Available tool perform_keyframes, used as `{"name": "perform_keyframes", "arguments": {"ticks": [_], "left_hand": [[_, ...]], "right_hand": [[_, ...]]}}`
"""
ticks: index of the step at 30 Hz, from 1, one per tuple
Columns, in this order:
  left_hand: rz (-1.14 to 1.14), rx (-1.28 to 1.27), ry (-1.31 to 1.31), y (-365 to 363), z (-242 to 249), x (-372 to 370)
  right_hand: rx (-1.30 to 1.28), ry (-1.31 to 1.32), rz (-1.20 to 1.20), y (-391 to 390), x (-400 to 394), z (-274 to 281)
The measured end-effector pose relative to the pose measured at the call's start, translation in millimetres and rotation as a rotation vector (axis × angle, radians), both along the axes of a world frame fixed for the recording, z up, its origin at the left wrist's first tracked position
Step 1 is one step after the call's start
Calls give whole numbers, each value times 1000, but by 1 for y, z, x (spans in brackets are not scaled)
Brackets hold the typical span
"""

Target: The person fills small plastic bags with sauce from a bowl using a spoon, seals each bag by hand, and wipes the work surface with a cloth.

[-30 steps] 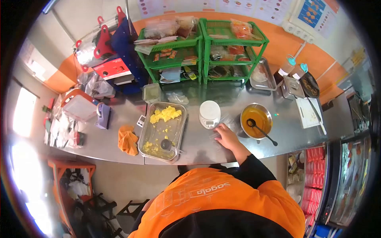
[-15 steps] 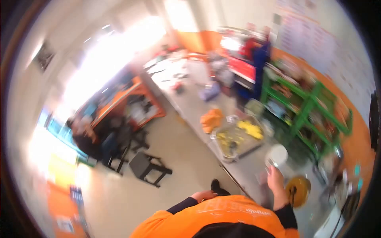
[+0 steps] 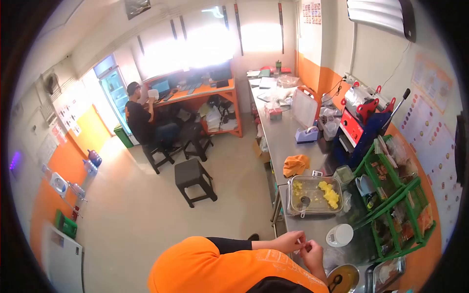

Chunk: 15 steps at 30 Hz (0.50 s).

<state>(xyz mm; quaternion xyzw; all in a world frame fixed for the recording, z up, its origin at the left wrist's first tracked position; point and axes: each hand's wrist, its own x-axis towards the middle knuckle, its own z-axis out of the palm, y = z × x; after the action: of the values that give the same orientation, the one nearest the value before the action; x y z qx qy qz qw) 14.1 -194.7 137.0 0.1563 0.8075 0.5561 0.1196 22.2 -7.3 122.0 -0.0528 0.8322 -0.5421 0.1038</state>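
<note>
My left hand (image 3: 290, 241) and my right hand (image 3: 312, 256) meet over the near edge of the steel counter, fingertips pinched together. What lies between the fingers, if anything, is too small to make out. Just right of them stands a round white kitchen scale (image 3: 339, 235). Beyond it is a clear rectangular tray (image 3: 315, 210) holding yellow mashed pieces (image 3: 329, 194) and a dark round scoop (image 3: 305, 200). Close to my right wrist sits a metal bowl (image 3: 346, 274) of brownish-yellow contents with a dark spoon in it.
Green baskets (image 3: 398, 219) of packets line the wall side. An orange cloth (image 3: 296, 165), a tape dispenser (image 3: 307, 135) and a red-and-blue machine (image 3: 359, 124) stand farther along the counter. A black stool (image 3: 192, 179) is on the floor; a person (image 3: 139, 117) sits at the desk.
My right hand has drawn back from beside the scale, and my left hand has moved right from my body to meet it. The view has turned and become sharper.
</note>
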Motion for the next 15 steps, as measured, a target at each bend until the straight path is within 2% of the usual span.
{"name": "perform_keyframes", "arguments": {"ticks": [3,7,10,15], "left_hand": [[-9,10,-12,6,-5,4],[-67,-115,39,13,11,-4],[-60,-116,46,15,29,-6],[-25,-72,35,23,7,-13]], "right_hand": [[-2,10,3,3,5,-6],[22,-12,-14,15,10,-1],[-122,-104,-50,17,15,14],[-272,-51,-70,20,19,6]]}}
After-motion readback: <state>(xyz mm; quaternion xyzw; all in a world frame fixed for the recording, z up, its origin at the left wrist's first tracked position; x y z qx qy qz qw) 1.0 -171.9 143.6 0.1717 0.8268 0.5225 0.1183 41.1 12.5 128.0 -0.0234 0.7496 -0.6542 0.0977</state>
